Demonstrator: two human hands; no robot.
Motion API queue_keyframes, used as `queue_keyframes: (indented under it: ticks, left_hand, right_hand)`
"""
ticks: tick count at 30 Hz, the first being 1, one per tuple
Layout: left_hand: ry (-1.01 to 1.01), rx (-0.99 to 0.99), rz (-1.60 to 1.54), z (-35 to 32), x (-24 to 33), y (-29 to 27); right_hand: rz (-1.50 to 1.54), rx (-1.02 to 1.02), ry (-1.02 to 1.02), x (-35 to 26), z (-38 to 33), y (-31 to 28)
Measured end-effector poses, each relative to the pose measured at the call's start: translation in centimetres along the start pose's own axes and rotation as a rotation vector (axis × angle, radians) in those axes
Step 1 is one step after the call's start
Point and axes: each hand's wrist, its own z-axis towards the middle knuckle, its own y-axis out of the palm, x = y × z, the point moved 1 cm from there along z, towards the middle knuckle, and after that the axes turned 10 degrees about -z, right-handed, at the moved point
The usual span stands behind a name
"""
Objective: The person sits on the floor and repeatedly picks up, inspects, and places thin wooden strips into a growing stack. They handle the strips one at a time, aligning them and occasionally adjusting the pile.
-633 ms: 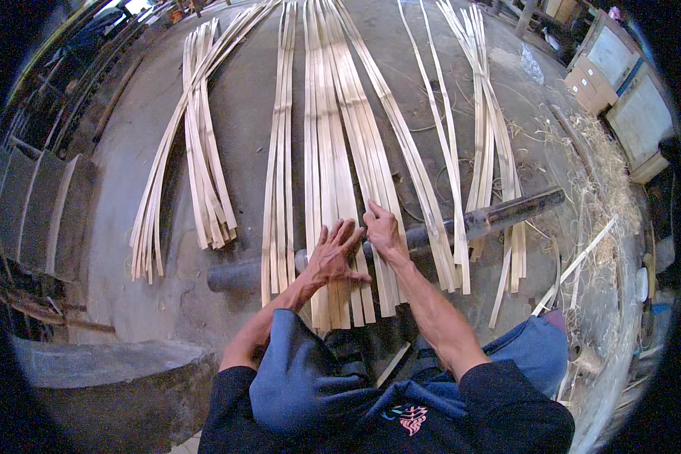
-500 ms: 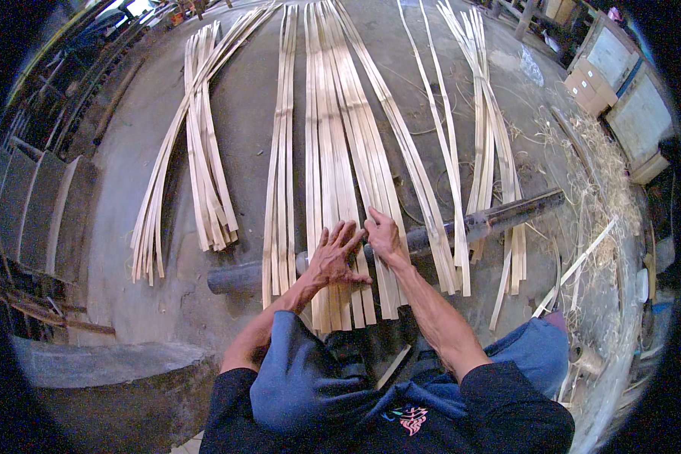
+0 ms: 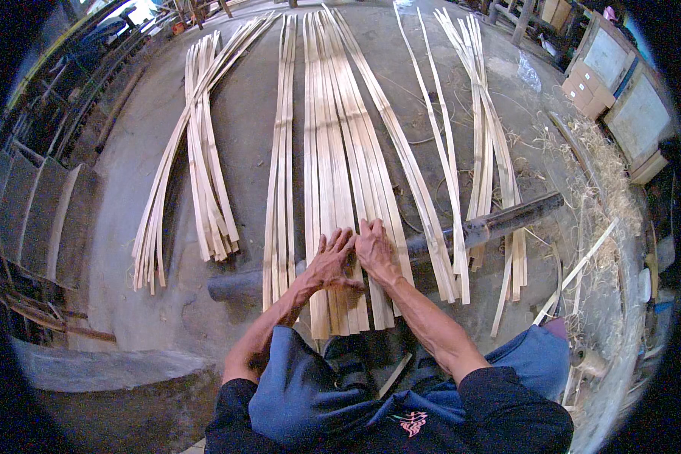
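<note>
**Both hands flat on the middle sheaf of bamboo strips**

The left hand [image 3: 330, 261] and right hand [image 3: 376, 251] lie side by side at centre frame, fingers spread and pressed palm-down on the pale, flat split-bamboo strips [image 3: 344, 151] — gripping nothing. That sheaf runs lengthwise from the person's lap straight up to the top edge of the frame, its near ends just below the hands. It crosses over a dark round pole [image 3: 499, 221] lying slantwise, lower left to mid right. More pale strip bundles lie roughly parallel on the grey concrete floor [image 3: 242, 129] — one at upper left [image 3: 204, 166], one at upper right [image 3: 480, 129].
</note>
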Motion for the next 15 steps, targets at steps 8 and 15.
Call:
queue_keyframes:
  ticks: [8,15]
  left_hand:
    - [-0.054,0.026,-0.030,0.4,0.3,0.5]
    - [-0.111,0.099,0.038,1.0,0.6,1.8]
  right_hand:
    - [-0.079,0.092,0.043,0.1,0.3,2.0]
    - [-0.195,0.168,0.026,-0.1,0.6,2.4]
